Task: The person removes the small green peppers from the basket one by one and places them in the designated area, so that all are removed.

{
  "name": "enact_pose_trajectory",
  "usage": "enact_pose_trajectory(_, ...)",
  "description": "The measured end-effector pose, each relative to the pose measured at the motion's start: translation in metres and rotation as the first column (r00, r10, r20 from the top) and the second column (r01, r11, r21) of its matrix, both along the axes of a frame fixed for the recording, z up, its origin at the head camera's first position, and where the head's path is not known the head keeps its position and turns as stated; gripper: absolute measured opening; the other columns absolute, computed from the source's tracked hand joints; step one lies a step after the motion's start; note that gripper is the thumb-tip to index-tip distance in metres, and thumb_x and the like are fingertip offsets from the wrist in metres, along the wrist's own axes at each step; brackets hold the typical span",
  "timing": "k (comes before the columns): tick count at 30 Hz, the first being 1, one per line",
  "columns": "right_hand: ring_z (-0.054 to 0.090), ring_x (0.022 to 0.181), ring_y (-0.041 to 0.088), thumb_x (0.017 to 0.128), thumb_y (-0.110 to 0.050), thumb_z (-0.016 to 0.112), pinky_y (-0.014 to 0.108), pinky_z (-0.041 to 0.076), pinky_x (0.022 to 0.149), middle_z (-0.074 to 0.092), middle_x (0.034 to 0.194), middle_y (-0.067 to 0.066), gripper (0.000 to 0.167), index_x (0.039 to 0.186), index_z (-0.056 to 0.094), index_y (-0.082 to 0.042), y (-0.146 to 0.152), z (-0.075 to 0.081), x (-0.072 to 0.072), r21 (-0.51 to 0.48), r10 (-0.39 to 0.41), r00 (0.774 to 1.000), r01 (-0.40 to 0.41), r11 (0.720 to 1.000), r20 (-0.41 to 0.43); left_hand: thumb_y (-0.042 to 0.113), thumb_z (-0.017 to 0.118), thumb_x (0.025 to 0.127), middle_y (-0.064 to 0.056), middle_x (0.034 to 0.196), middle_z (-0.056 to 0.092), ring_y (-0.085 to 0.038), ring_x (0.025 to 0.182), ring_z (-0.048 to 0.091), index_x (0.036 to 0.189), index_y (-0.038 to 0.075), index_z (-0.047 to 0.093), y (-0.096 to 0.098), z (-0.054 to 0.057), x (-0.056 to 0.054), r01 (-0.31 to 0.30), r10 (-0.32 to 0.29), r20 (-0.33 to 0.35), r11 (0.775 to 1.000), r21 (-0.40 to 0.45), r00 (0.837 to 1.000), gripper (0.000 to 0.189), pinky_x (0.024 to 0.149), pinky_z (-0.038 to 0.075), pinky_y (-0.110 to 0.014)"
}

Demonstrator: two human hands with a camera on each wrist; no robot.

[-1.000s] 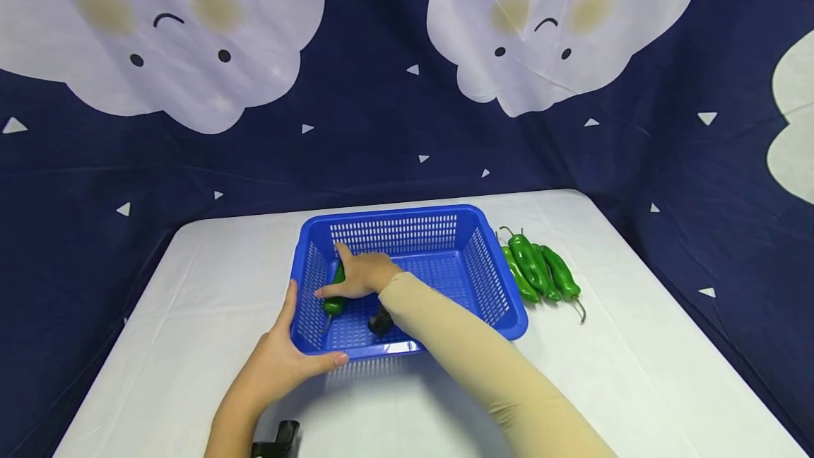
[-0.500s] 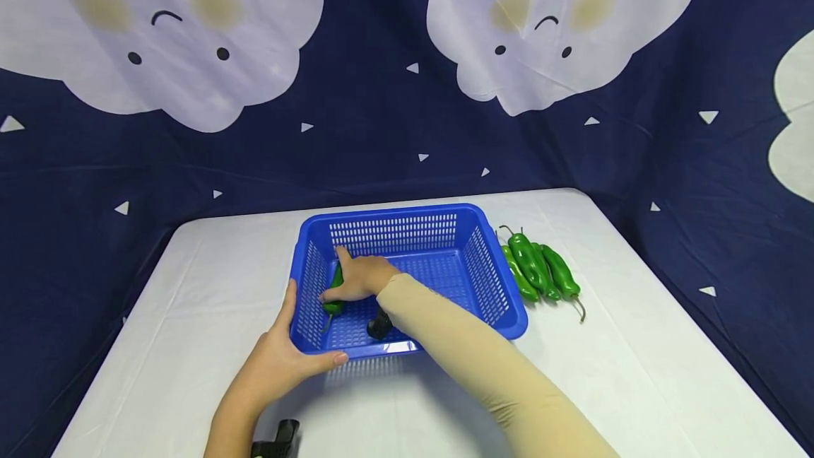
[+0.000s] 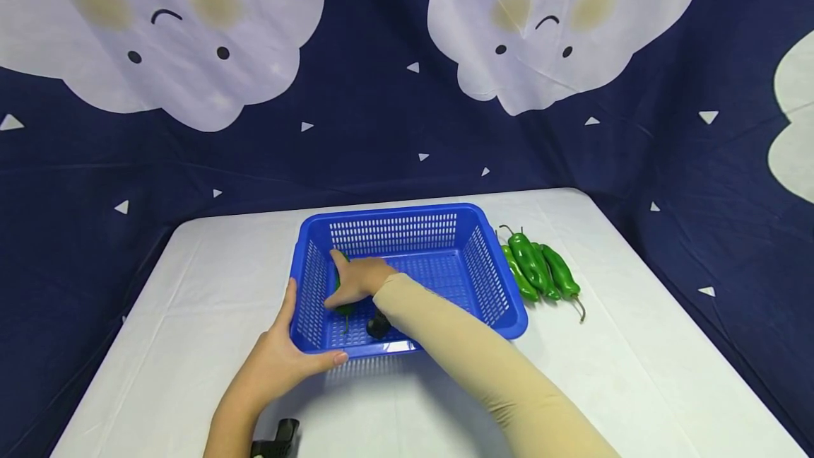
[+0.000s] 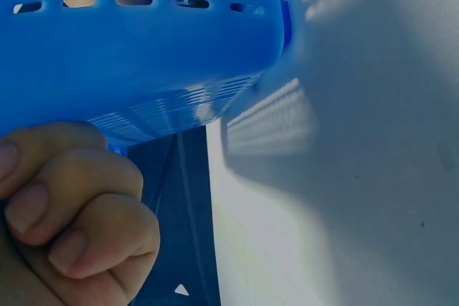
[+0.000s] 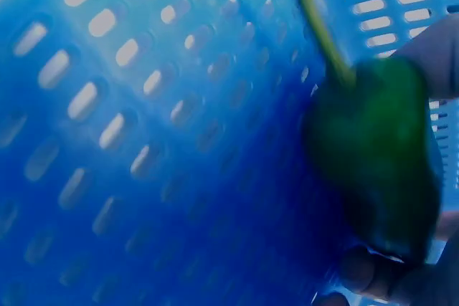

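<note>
Inside the blue plastic basket (image 3: 407, 346), near its left wall, my right hand (image 3: 361, 280) grips a green chili pepper (image 3: 345, 310). The right wrist view shows this pepper (image 5: 373, 134) close up, its stem pointing up and fingertips along its side and lower end; the hand hides much of it in the head view. My left hand (image 3: 273, 366) holds the basket's front left corner, thumb on the front rim and index finger along the left side. In the left wrist view the other fingers (image 4: 93, 198) curl below the basket wall (image 4: 143, 48).
Several green chili peppers (image 3: 537, 267) lie on the white tabletop (image 3: 636, 373) just right of the basket. A black wrist device (image 3: 276, 440) sits at the left wrist, another (image 3: 379, 325) at the right. Behind the table hangs a dark blue cloth (image 3: 375, 90) with cloud shapes.
The pepper in my right hand has shifted a little to the right, away from the basket's left wall, and its stem has swung right. My left hand and the basket look unmoved.
</note>
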State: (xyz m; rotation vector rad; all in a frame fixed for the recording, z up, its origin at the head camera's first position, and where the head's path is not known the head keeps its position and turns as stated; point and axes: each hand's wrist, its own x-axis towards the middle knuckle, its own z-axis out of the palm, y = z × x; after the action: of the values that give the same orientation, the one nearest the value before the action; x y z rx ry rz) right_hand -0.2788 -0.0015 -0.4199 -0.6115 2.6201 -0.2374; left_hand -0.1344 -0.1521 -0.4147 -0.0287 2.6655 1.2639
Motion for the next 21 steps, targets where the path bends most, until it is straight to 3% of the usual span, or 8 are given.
enact_pose_trajectory(4, 0.067, 0.104, 0.020, 0.081, -0.064, 0.065, 0.036, 0.054, 0.095, 0.059, 0.143, 0.009, 0.107, 0.161, 0.005, -0.028, -0.0018, -0.0004, 0.0012, 0.033, 0.019, 1.000, -0.018, 0.999, -0.015, 0.066, 0.084, 0.064, -0.032, 0.149, 0.041, -0.044, 0.126, 0.056, 0.155, 0.032, -0.021, -0.0004, 0.0001, -0.0004, 0.002, -0.002, -0.006, 1.000, -0.010, 1.000, 0.143, 0.101, 0.047, -0.059)
enact_pose_trajectory(11, 0.049, 0.138, 0.029, 0.086, -0.061, 0.060, 0.044, 0.046, 0.108, 0.035, 0.161, 0.010, 0.099, 0.160, 0.000, -0.035, -0.0013, 0.0006, 0.0038, 0.108, 0.020, 1.000, -0.018, 0.994, -0.012, 0.066, 0.084, 0.062, -0.031, 0.146, 0.046, -0.038, 0.121, 0.061, 0.156, 0.034, -0.020, -0.0008, -0.0007, -0.0006, -0.010, 0.010, 0.002, 1.000, -0.002, 1.000, 0.143, 0.098, 0.050, -0.056)
enact_pose_trajectory(17, 0.053, 0.134, 0.028, 0.081, -0.071, 0.063, 0.041, 0.047, 0.107, 0.042, 0.157, 0.009, 0.107, 0.160, 0.001, -0.035, -0.0011, 0.0005, 0.0068, 0.139, 0.010, 0.998, -0.001, 0.990, -0.063, 0.063, 0.085, 0.064, -0.033, 0.147, 0.044, -0.041, 0.121, 0.061, 0.156, 0.032, -0.020, -0.0011, -0.0004, -0.0007, -0.004, 0.004, -0.005, 1.000, -0.003, 1.000, 0.143, 0.097, 0.051, -0.057)
enact_pose_trajectory(21, 0.064, 0.115, 0.024, 0.076, -0.072, 0.068, 0.039, 0.051, 0.101, 0.059, 0.141, 0.010, 0.114, 0.160, -0.002, -0.038, 0.0001, -0.0008, 0.0054, 0.103, -0.013, 1.000, 0.015, 0.995, -0.021, 0.062, 0.085, 0.065, -0.034, 0.147, 0.043, -0.042, 0.121, 0.061, 0.156, 0.030, -0.020, -0.0013, 0.0009, -0.0002, 0.002, -0.002, -0.009, 1.000, -0.008, 1.000, 0.142, 0.097, 0.051, -0.057)
